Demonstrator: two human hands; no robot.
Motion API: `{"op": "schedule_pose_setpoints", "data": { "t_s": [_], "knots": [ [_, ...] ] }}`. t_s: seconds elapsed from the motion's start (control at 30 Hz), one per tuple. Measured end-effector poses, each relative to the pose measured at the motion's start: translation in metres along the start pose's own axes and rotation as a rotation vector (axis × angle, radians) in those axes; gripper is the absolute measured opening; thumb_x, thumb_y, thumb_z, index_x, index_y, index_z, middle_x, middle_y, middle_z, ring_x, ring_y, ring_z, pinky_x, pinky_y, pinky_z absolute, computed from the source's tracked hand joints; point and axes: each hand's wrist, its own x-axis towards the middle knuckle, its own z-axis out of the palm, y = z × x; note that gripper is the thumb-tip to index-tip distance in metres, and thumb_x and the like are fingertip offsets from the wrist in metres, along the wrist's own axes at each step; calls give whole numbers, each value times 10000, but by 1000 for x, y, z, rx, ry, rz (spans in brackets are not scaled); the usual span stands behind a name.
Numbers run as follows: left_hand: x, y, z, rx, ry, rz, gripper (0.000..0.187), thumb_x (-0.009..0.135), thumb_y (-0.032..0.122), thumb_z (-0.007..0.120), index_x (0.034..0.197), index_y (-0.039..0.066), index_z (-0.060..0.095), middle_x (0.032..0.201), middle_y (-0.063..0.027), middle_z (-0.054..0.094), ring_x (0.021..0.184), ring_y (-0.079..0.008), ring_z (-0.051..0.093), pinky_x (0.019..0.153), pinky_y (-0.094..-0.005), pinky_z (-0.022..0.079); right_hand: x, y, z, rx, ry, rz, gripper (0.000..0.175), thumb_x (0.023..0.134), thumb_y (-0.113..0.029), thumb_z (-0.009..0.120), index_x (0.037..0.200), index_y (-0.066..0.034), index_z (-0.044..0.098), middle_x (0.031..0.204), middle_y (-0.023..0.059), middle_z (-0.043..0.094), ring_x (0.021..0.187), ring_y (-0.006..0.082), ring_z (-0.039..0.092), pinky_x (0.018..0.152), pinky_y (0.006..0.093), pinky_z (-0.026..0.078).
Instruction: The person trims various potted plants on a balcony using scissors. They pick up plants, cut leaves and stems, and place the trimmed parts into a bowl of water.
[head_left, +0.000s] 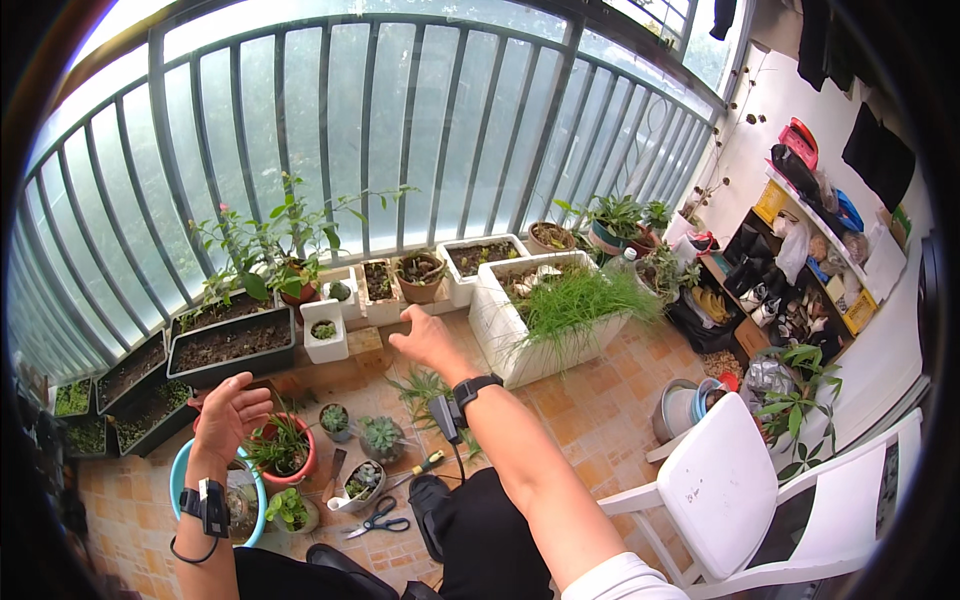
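My left hand hovers with loosely bent fingers and holds nothing. It is just in front of a long dark planter of soil, above a red pot with a leafy plant. My right hand reaches forward, thumb and forefinger apart, with nothing seen in it. Nearest to it are a terracotta pot of dry stems and a narrow white planter. To its right stands a large white foam box with grassy green plants. Part of the right hand's palm is hidden.
On the tiled floor lie scissors, a yellow-green-handled tool and a wooden-handled blade tool. Small succulents and a light-blue basin stand nearby. A white chair is at right; a railing runs behind.
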Motion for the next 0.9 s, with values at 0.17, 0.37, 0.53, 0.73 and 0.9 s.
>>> {"op": "schedule_pose_setpoints", "data": {
  "t_s": [0.17, 0.37, 0.53, 0.73, 0.9],
  "knots": [
    [-8, -23, -2, -44, 14, -45, 586, 920, 446, 655, 1339, 62, 515, 1106, -161, 706, 937, -247, 717, 806, -383, 584, -25, -8, 6, -336, -234, -163, 499, 820, -296, 679, 1240, -68, 533, 1054, 249, 696, 1018, 425, 660, 880, 513, 528],
    [-13, -28, -13, -42, 45, -19, 570, 924, 456, 641, 1341, 84, 529, 1112, -153, 707, 937, -245, 713, 796, -376, 585, -28, -23, 18, -255, -217, -255, 444, 807, -232, 686, 1164, -30, 514, 1011, 264, 692, 990, 435, 668, 860, 518, 540],
    [-22, -24, -18, -5, 109, -23, 453, 946, 407, 628, 1268, 94, 561, 1061, -129, 719, 891, -222, 716, 755, -350, 583, -26, -22, 24, -337, -260, -277, 434, 800, -221, 689, 1149, -29, 515, 1012, 262, 693, 999, 428, 669, 866, 512, 542],
    [-24, -22, -23, 82, 255, -58, 346, 963, 344, 629, 1203, 102, 575, 990, -104, 726, 806, -198, 716, 667, -330, 575, -26, -15, 25, -353, -294, -263, 420, 812, -234, 674, 1165, -58, 529, 1008, 251, 693, 994, 438, 657, 862, 522, 526],
    [-24, -23, -25, 65, 247, -50, 346, 965, 340, 628, 1207, 99, 573, 988, -107, 727, 810, -195, 717, 666, -328, 576, -27, -15, 23, -353, -307, -249, 390, 801, -199, 681, 1123, -23, 546, 1041, 259, 691, 1021, 426, 664, 885, 507, 536]
  ]
}}
